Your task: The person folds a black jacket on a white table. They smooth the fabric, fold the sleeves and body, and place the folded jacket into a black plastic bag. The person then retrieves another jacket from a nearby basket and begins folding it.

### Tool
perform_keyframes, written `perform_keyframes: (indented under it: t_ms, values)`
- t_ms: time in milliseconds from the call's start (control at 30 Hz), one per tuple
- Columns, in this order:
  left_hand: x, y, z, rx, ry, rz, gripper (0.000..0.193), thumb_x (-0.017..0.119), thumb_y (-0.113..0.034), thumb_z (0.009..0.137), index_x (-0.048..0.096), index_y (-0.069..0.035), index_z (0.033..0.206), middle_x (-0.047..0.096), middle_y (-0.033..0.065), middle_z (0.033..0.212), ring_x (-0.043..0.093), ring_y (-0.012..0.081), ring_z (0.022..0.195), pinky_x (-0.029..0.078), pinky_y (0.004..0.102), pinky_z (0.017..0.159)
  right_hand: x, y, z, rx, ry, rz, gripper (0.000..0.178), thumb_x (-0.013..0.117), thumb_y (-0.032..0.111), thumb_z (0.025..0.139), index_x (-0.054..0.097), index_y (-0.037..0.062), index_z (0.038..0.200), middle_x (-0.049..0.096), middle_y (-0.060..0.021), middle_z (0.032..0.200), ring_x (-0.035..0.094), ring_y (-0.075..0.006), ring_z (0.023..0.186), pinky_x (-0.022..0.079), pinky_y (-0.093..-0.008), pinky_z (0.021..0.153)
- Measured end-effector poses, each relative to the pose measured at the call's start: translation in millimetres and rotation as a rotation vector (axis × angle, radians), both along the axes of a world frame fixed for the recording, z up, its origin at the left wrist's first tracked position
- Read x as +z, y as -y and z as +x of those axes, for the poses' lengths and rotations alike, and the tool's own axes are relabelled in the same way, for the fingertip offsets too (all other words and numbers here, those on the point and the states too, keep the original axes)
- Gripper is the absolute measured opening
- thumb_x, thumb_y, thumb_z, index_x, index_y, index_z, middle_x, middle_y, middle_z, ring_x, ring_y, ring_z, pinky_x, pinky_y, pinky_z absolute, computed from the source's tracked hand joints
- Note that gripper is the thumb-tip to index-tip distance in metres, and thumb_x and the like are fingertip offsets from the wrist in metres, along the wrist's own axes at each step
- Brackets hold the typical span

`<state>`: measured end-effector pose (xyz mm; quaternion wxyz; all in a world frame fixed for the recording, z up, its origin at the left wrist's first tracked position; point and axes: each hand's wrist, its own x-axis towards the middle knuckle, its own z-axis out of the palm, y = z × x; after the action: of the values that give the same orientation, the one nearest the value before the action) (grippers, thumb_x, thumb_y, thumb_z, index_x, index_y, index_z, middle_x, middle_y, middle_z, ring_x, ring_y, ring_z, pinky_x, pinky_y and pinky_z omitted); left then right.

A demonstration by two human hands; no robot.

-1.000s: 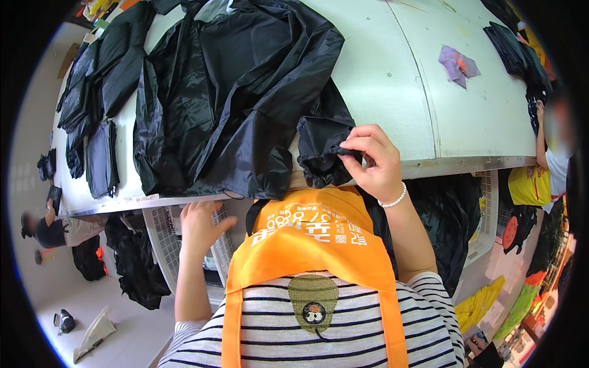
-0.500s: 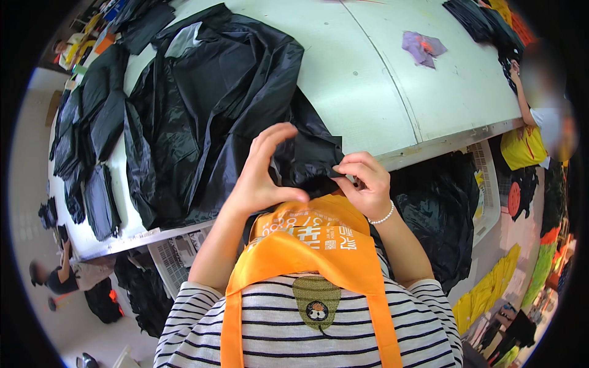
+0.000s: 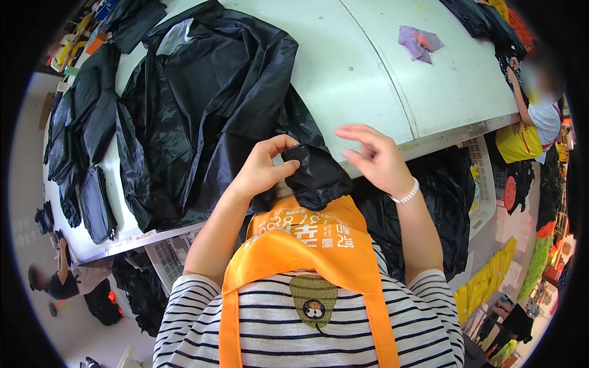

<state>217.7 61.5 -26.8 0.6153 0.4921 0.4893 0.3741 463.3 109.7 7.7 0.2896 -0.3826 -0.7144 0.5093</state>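
Note:
A large black jacket (image 3: 202,116) of thin shiny fabric is spread over the near part of the pale table. One sleeve runs toward me, and its end (image 3: 316,178) hangs over the table's front edge, just above my orange apron. My left hand (image 3: 270,165) pinches the upper edge of that sleeve end between thumb and fingers. To the right of it my right hand (image 3: 377,156) is raised, thumb and fingers apart, with nothing in it. A white beaded bracelet (image 3: 406,191) circles the right wrist.
Folded black garments (image 3: 92,116) lie along the table's left side. A purple cloth scrap (image 3: 420,43) rests farther back. Under the table edge, a crate (image 3: 481,184) holds black fabric, with yellow fabric (image 3: 488,276) beyond it. A person in yellow (image 3: 521,141) stands at right; another (image 3: 67,276) at left.
My right hand has let go of the sleeve end and lifted away from it. The left hand, open before, now pinches the fabric.

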Motion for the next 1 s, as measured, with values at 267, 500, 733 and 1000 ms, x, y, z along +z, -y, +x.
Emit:
perform_keyframes:
  t_ms: [267,500,733,1000]
  values:
    - [25,-8,0,0.05,0.105,0.014,0.025,0.061,0.006,0.079,0.058,0.003,0.103,0.06,0.0013,0.096,0.056,0.0053,0.088,0.046,0.0197,0.08,-8,-18,-43,0.027,-0.159,-0.136,0.009,0.06,0.005,0.088,0.066,-0.001,0.093,0.066,-0.0009,0.075,0.053,-0.0029,0.065,0.045,-0.019,0.062]
    - [17,-13,0,0.116,-0.032,0.013,0.029,0.066,0.0,0.076,0.058,0.002,0.104,0.061,-0.0003,0.091,0.053,0.0028,0.077,0.044,0.0179,0.067,4,-11,-42,0.003,-0.065,0.328,0.013,0.07,0.001,0.078,0.067,0.004,0.091,0.063,-0.0036,0.095,0.057,-0.0105,0.063,0.047,-0.0202,0.058]
    - [30,-18,10,0.064,0.136,-0.013,0.043,0.057,0.008,0.078,0.044,-0.001,0.118,0.058,0.0032,0.1,0.054,0.005,0.09,0.044,0.0188,0.077,-8,-10,-44,-0.009,0.043,0.398,0.015,0.074,0.004,0.074,0.067,0.0039,0.087,0.063,-0.0052,0.093,0.064,-0.0185,0.068,0.05,-0.0255,0.058]
    - [20,-16,9,0.11,0.301,-0.01,0.045,0.054,0.007,0.081,0.04,-0.002,0.123,0.056,0.0038,0.101,0.054,0.007,0.093,0.043,0.0206,0.081,-16,-4,-57,-0.078,0.027,0.519,0.014,0.068,0.0,0.076,0.059,0.0058,0.084,0.063,-0.0049,0.079,0.062,-0.0229,0.062,0.049,-0.0289,0.057]
